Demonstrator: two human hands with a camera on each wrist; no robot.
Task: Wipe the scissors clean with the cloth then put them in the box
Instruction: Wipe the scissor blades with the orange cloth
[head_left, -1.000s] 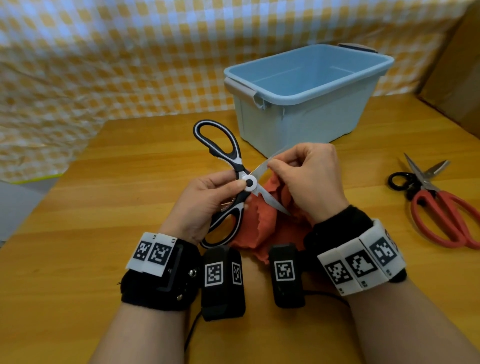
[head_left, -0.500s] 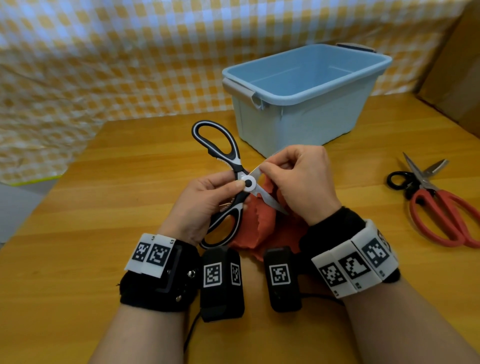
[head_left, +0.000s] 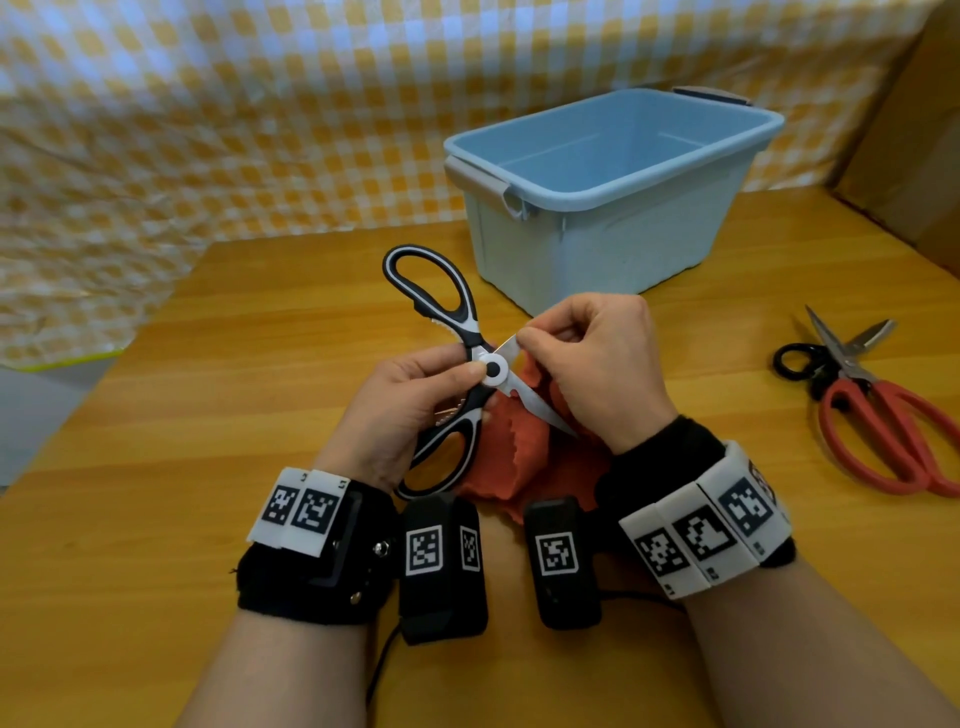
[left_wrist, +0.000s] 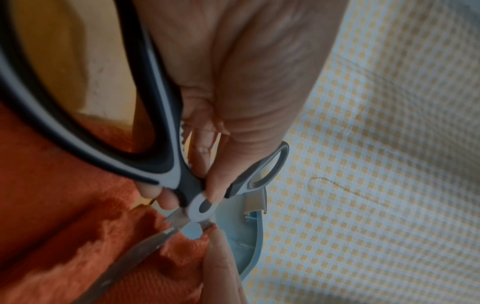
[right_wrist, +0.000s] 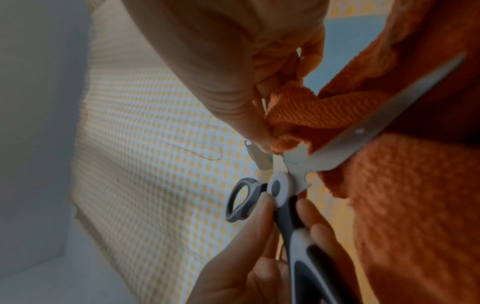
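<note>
From the head camera, the wiping step is under way. The left hand (head_left: 402, 410) is pinching the black-and-white scissors (head_left: 470, 364) at the pivot, thumb on the round white cap, blades spread wide. The right hand (head_left: 597, 374) is pinching the orange cloth (head_left: 514, 457) around the upper blade, just in front of the blue box (head_left: 613, 208). The box is sitting open-topped, smooth plastic; a red-handled pair (head_left: 893, 426) is lying well to the right of it.

From the left wrist, the nubbly terry cloth (left_wrist: 103, 246) is bunching under the dull steel lower blade, and the handle loops are showing rubbery dark rims.

From the right wrist, the fingers (right_wrist: 259, 133) are folding cloth (right_wrist: 291, 115) over one blade near the pivot. I judge the next move is calling for a careful stroke toward the tip, off the edge, before closing the blades and lifting them into the box.
</note>
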